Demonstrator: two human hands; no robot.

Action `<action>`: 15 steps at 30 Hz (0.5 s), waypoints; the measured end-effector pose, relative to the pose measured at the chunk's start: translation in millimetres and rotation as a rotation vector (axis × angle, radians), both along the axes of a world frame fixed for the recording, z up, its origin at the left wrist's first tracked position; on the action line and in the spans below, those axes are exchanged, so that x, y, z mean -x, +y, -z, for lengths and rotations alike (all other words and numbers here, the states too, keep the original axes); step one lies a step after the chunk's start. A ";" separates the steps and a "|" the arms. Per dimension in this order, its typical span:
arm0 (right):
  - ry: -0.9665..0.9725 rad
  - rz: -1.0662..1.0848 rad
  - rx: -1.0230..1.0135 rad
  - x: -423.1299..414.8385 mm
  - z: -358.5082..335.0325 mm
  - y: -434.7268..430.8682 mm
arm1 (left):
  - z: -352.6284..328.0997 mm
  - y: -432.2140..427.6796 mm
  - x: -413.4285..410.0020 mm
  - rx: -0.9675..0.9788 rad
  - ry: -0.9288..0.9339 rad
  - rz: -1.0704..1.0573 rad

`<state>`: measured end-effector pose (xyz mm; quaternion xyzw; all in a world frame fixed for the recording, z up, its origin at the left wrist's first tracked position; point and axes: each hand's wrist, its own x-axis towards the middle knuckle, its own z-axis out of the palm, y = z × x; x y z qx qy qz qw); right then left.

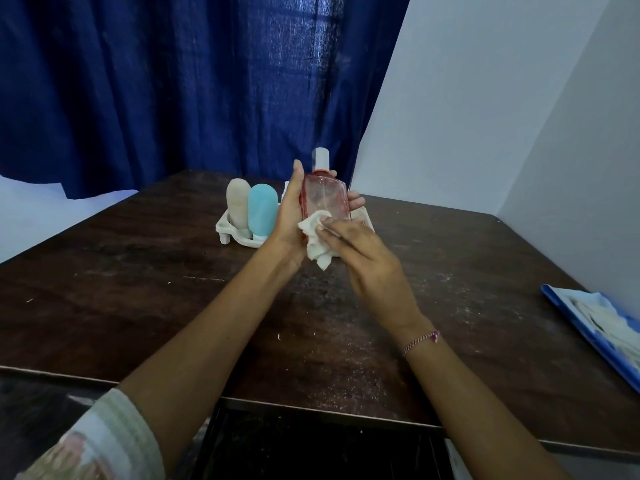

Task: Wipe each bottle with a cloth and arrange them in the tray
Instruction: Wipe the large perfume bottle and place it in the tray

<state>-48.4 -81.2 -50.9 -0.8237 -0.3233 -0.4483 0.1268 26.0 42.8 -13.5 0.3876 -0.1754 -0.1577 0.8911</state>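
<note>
A striped sleeve point(104, 441) covers the left upper arm at the nearest corner, and a thin pink bracelet point(420, 339) circles the right wrist. Both forearms reach over the dark wooden table point(138, 289) towards the white tray point(225, 226), which stands at the table's far middle.

Just in front of the tray, the right hand point(367, 261) holds a crumpled white cloth point(317, 237). Its fingers point(325, 221) are bent over the wad and press it against the lower front face of the clear pink bottle point(325, 199). The loose end of the cloth hangs below the hand. The thumb is hidden.

The left hand point(289, 209) grips that bottle upright in the air in front of the tray's right half. The palm is on the bottle's left side, the thumb points up along its edge, and the fingertips point(356, 200) wrap round from behind to show on its right side. The bottle's white cap point(320, 159) rises clear above the fingers.

In the tray's left end a beige bottle point(238, 202) and a light blue bottle point(262, 209) stand cap-down, touching side by side.

Well to the right of the tray, at the table's edge, lies a blue and white packet point(602, 327). Behind the tray hangs a dark blue curtain point(173, 81), with a pale wall point(485, 98) to its right.
</note>
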 end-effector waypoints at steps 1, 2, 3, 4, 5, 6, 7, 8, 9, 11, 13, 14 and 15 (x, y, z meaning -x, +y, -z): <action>0.005 0.020 -0.036 0.1 -0.4 -2.4 | 0.7 -0.3 -0.5 0.000 -0.025 -0.011; 0.013 0.045 -0.073 0.1 -0.9 -4.3 | 1.0 -0.5 -0.2 0.002 -0.050 -0.011; 0.023 0.071 -0.101 0.0 -1.3 -5.6 | 1.4 -0.6 -0.5 0.003 -0.064 -0.008; 0.033 0.089 -0.112 -0.1 -1.2 -5.9 | 1.6 -0.5 -0.4 -0.001 -0.067 -0.004; 0.036 0.094 -0.108 0.3 -0.9 -5.3 | 2.0 -0.5 -0.5 -0.010 -0.062 -0.007; 0.034 0.085 -0.086 0.6 -0.4 -4.1 | 2.5 -0.8 -0.5 -0.024 -0.055 -0.012; 0.034 0.065 -0.047 1.1 0.0 -2.6 | 2.9 -1.2 -0.3 -0.038 -0.048 -0.013; 0.043 0.039 0.003 2.0 -0.1 -0.6 | 3.1 -1.6 0.0 -0.046 -0.044 -0.010; 0.061 0.012 0.056 3.1 -0.3 1.8 | 2.7 -1.3 0.4 -0.050 -0.045 -0.003; 0.089 -0.028 0.139 4.4 -0.7 4.4 | 1.2 0.8 0.4 -0.043 -0.040 0.013; 0.069 -0.029 0.178 4.1 -0.8 1.7 | 0.1 2.3 -0.7 -0.026 -0.036 0.032; 0.051 -0.020 0.170 3.0 -0.8 -1.1 | -0.1 2.1 -0.8 -0.019 -0.048 0.037; 0.036 -0.002 0.137 1.8 -1.0 -4.3 | 0.0 1.3 -0.7 -0.018 -0.068 0.034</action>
